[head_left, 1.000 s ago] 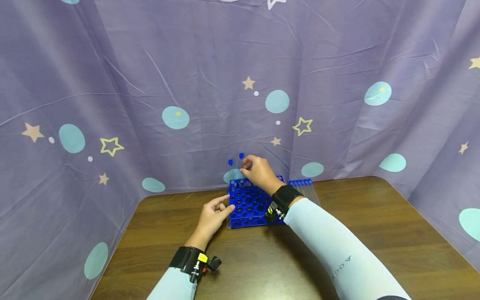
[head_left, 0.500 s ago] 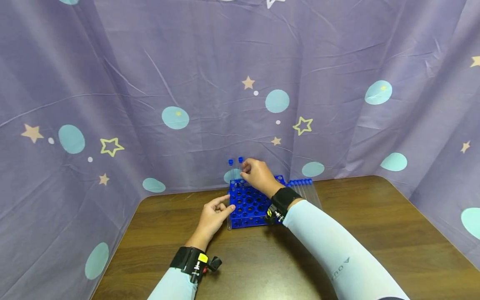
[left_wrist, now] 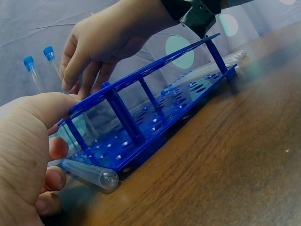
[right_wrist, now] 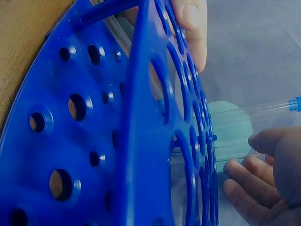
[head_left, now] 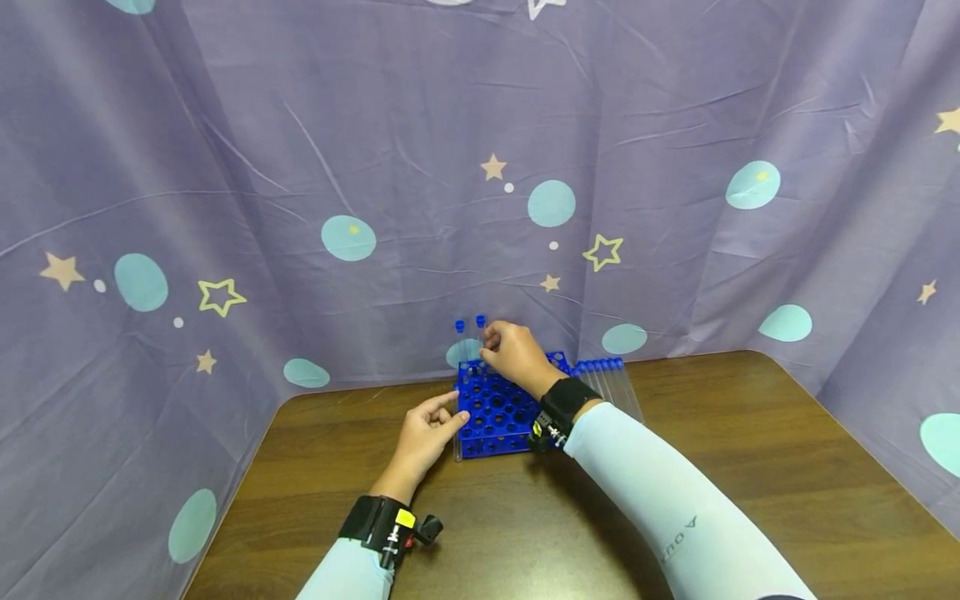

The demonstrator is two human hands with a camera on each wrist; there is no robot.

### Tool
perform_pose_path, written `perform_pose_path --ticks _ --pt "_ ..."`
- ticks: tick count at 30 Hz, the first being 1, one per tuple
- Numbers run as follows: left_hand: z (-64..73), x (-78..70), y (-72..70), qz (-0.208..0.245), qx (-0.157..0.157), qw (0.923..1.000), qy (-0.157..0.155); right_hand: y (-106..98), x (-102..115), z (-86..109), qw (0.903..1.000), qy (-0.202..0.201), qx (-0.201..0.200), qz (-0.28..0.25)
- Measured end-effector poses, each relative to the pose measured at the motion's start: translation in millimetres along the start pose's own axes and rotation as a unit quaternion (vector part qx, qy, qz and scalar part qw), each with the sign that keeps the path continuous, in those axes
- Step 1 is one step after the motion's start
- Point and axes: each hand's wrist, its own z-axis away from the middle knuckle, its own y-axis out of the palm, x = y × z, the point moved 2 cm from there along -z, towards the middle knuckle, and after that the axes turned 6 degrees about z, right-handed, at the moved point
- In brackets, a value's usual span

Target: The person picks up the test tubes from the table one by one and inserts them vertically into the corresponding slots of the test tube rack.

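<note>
A blue test tube rack (head_left: 491, 446) stands near the back of the table. My left hand (head_left: 422, 433) grips its left edge, thumb on the top plate and other fingers curled at the side. Two test tubes with blue caps stand upright in the back left of the rack: an outer tube (left_wrist: 35, 77) and an inner tube (head_left: 481, 322). My right hand (head_left: 517, 354) is beside the inner tube, fingers loosely bent, with a gap between thumb and fingertips in the right wrist view. Another test tube (left_wrist: 94, 174) lies on the table along the rack's left side, below my left fingers.
Several capped test tubes (head_left: 617, 383) lie side by side to the right of the rack, partly behind the right wrist. A patterned curtain (head_left: 420, 167) hangs right behind the brown wooden table (head_left: 322, 450).
The inner tube has sunk a little lower into the rack, and my right hand has come down slightly with it. My left hand stays at the rack's edge.
</note>
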Motion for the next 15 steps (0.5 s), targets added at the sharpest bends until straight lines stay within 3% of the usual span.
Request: perform_pose_path --ticks 5,7,11,15 --pt "1.1 -0.7 1.7 0.001 0.001 1.0 -0.001 -2.4 -3.8 3.4 0.9998 0.009 0.009 -0.017" --pt "1.2 -1.2 1.9 -0.002 0.0 1.0 -0.002 -0.7 -14.9 0.9 0.9997 0.002 0.001 -0.024" --pt "0.9 -2.1 1.4 -0.004 -0.002 1.0 0.001 -12.2 -22.3 7.4 0.9993 0.013 0.002 -0.035" --pt "0.7 -1.7 -0.1 -0.008 -0.001 1.0 0.0 -30.2 -24.2 20.2 0.997 0.046 0.029 -0.055"
